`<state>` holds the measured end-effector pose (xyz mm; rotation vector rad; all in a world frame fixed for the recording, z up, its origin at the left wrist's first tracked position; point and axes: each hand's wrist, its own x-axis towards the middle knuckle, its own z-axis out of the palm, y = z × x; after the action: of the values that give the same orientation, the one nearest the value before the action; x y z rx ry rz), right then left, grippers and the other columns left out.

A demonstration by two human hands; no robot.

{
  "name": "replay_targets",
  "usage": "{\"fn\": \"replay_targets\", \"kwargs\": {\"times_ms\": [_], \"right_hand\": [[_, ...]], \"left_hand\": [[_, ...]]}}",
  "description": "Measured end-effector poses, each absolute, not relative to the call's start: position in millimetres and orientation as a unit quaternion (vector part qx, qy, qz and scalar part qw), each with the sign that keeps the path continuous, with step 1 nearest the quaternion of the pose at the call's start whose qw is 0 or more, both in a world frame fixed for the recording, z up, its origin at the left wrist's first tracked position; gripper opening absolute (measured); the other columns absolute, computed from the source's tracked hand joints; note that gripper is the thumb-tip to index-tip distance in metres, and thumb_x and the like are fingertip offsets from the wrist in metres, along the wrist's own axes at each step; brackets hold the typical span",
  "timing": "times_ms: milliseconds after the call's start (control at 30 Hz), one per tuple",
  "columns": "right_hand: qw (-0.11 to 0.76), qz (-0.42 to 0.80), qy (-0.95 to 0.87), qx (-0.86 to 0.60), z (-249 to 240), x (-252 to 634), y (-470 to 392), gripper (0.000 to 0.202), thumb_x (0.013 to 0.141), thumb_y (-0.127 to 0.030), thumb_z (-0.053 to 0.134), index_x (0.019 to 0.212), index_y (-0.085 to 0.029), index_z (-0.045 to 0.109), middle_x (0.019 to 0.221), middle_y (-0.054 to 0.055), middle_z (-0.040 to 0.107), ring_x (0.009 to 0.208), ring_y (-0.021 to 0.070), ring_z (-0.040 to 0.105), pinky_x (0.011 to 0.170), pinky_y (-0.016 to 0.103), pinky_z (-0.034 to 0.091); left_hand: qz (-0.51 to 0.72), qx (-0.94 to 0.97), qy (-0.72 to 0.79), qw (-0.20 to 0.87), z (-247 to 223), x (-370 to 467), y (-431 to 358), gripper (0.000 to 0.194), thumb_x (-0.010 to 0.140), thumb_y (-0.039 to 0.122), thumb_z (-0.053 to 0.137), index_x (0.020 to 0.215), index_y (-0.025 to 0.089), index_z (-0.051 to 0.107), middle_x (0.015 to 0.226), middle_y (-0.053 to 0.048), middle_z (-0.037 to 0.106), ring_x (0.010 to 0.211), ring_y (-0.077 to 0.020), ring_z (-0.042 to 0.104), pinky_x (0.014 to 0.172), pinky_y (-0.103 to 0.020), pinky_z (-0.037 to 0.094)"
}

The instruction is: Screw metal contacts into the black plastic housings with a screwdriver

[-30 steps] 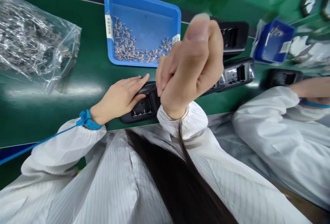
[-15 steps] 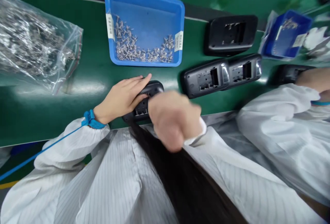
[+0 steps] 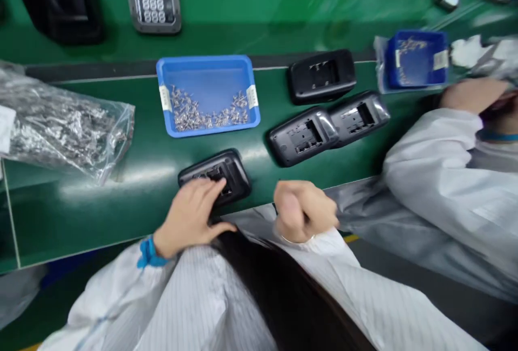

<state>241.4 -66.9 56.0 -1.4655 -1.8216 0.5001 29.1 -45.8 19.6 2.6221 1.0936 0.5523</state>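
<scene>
A black plastic device housing (image 3: 238, 176) lies on the green bench with its compartment side up. My left hand (image 3: 192, 213), with a blue wrist strap, rests its outstretched fingers on the near-left part of this housing, thumb spread toward my body. To the right, my right hand (image 3: 305, 208) is curled into a fist at the bench's front edge, apart from the housing. Anything inside the fist is hidden. Beyond my left hand stands a blue tray (image 3: 206, 68) with many small metal contact pieces (image 3: 190, 116) along its near side.
Two black housings (image 3: 299, 138) overlap on the right, with another housing (image 3: 324, 76) behind them. A clear bag of metal parts (image 3: 68, 130) lies left. Far back are a display unit (image 3: 154, 3) and a smaller blue tray (image 3: 418, 68). A co-worker's sleeve (image 3: 441, 151) is close by.
My right fist has moved off the housing, to the right. My left fingers now lie across the housing instead of along its far-left edge. The view has shifted, showing more of the back shelf.
</scene>
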Motion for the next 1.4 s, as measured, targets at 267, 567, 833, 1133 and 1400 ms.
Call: {"fn": "replay_targets", "kwargs": {"times_ms": [267,567,833,1133,1400], "right_hand": [[0.082,0.082,-0.754,-0.647,10.2,248.9,-60.8,0.03,0.1,-0.031,0.04,0.078,-0.017,0.053,0.057,-0.002,0.058,0.041,0.0089,0.044,0.05,0.029,0.011],[0.222,-0.042,-0.764,-0.605,-17.6,212.8,-53.4,0.031,0.094,-0.022,0.045,0.063,-0.018,0.043,0.049,-0.003,0.049,0.04,0.0068,0.041,0.05,0.031,0.01],[0.278,-0.073,-0.757,-0.587,-21.4,216.5,-45.1,0.024,0.087,-0.022,0.049,0.066,-0.02,0.037,0.048,-0.006,0.046,0.039,0.0069,0.041,0.047,0.029,0.009],[0.269,-0.06,-0.761,-0.588,-21.5,216.0,-42.2,0.027,0.088,-0.027,0.049,0.067,-0.02,0.034,0.049,-0.006,0.046,0.037,0.0069,0.041,0.046,0.029,0.006],[0.204,-0.023,-0.786,-0.583,-21.9,218.5,-41.0,0.028,0.091,-0.034,0.042,0.067,-0.02,0.037,0.049,-0.006,0.05,0.037,0.0092,0.047,0.041,0.024,0.01]], "left_hand": [[0.241,0.833,0.47,0.164,43.5,-17.7,-67.8,0.024,0.082,0.037,0.06,0.105,0.029,0.057,0.086,-0.004,0.063,0.079,-0.0253,0.064,0.067,-0.045,0.058],[0.324,0.601,0.553,0.477,92.4,73.1,259.8,0.031,0.093,0.042,0.029,0.102,0.017,0.044,0.11,0.006,0.06,0.101,-0.0039,0.055,0.075,-0.023,0.047],[0.226,0.741,0.578,0.256,81.5,111.0,323.4,0.075,0.093,0.068,0.037,0.104,-0.005,0.047,0.123,-0.006,0.047,0.144,-0.0286,0.0,0.085,-0.037,0.023],[0.067,0.83,0.409,0.372,43.0,122.2,215.9,0.048,0.079,0.06,0.061,0.098,0.018,0.073,0.101,-0.008,0.072,0.081,-0.0192,0.065,0.075,-0.032,0.05],[0.043,0.881,0.392,0.262,50.1,132.5,216.6,0.03,0.083,0.048,0.052,0.085,0.021,0.066,0.091,-0.006,0.067,0.081,-0.0231,0.063,0.082,-0.038,0.051]]}}
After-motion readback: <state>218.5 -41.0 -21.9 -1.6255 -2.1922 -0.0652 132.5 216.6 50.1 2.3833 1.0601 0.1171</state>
